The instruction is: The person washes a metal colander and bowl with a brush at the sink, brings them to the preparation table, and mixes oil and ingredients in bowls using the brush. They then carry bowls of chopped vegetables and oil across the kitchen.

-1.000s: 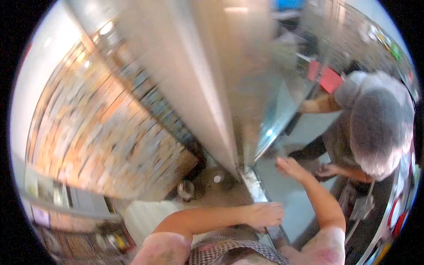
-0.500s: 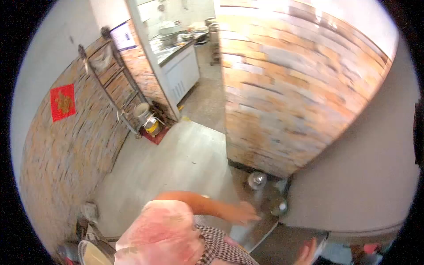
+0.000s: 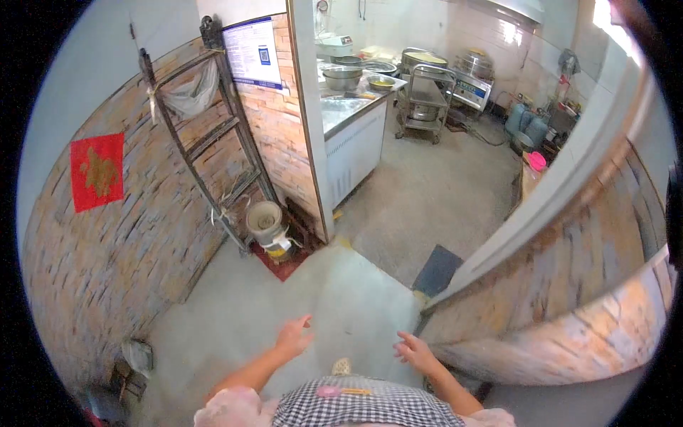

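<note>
My left hand (image 3: 293,337) is held out over the pale floor (image 3: 235,320), with its fingers apart and nothing in it. To the right, my right hand (image 3: 415,351) hangs over the floor near the wall corner, its fingers also loosely apart and holding nothing. Between and below the hands is a black-and-white checked apron (image 3: 363,407) with a pink and a yellow item on its front. One shoe tip (image 3: 341,366) shows beyond the apron's edge.
A wooden ladder (image 3: 212,135) leans on the left wall, beside a bucket-like container (image 3: 265,219) on a red mat (image 3: 283,269). Through the doorway stand a white counter (image 3: 352,158) with bowls, a metal cart (image 3: 425,107), gas cylinders (image 3: 526,121) and a dark floor mat (image 3: 438,270).
The view has swung left from the metal door and the other person to the doorway and ladder. Both hands now extend forward, apart from each other.
</note>
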{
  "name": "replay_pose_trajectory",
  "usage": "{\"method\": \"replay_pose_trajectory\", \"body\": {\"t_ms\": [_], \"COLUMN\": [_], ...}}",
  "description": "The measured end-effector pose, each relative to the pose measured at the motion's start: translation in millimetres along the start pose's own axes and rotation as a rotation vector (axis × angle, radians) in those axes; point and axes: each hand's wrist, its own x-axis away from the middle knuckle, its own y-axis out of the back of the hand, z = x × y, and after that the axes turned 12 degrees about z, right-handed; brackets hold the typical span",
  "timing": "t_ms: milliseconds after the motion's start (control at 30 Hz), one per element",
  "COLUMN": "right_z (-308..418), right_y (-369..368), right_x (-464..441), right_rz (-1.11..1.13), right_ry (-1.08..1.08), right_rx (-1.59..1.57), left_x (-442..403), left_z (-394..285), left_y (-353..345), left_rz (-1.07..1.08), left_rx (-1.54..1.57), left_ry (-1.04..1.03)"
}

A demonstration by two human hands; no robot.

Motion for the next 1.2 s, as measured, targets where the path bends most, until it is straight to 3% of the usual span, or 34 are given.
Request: {"method": "replay_pose_trajectory", "body": {"t_ms": [200,333,400,533,733,900,1000,1167,1200], "right_z": [70,120,172,250,378,461,504,564,574], "right_y": [93,180,234,332,443,539,601,686,699], "right_x": [-142,-238,-289,-384,-500,-621,-708,-846,-870], "right_rz": [-0.013,-0.014,-0.017,-0.033,0.002,-0.064,-0.088,-0.146,-0.146], "right_ry": [-0.032,-0.054,-0.049,0.005,0.058,0.078,0.103,0.054,0.045], "right_rx": [-0.008,-0.073,0.003,-0.041,-0.084,-0.025,-0.176,-0.329,-0.346], "left_x": [-167,-320,-416,-574,-800,-975,-1064,-1147,-1150], "left_z": [-5,-44,-39,-65,-48,5,25,52,43], "left_y": [42,112,131,216,335,401,436,459,466], "left_rz": [-0.144,-0.234,-0.366,-0.453,-0.553,-0.651,-0.772,-0.864,-0.94], "left_rx": [0.361,0.68,0.942,1.633,2.143,2.174,2.156,2.196,2.173], "left_ry": [0.058,0.002,-0.101,-0.025,-0.14,-0.17,-0.001,-0.05,0.03]}}
